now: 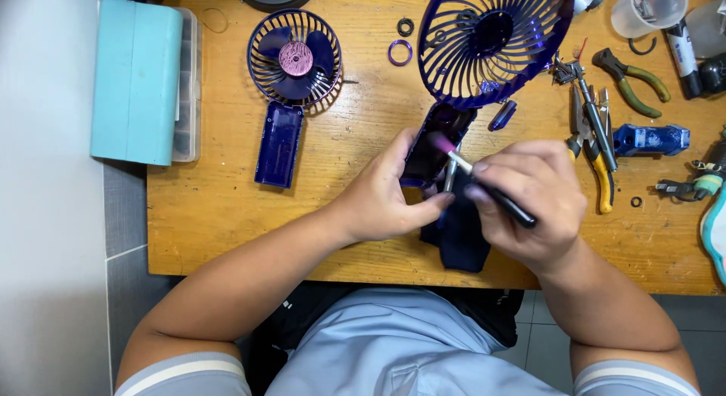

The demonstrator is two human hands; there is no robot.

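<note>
Wooden bench [227,207] — hands [378,195] [529,199] gripping glossy purple fan [484,40], slim tool [491,188].

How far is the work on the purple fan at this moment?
Already apart: a second fan half with blades lies on the table, with a loose ring nearby. In hand: the left hand holds the fan's handle shell under the grille, while the right hand points a black tool into it. The two halves are not joined.
</note>
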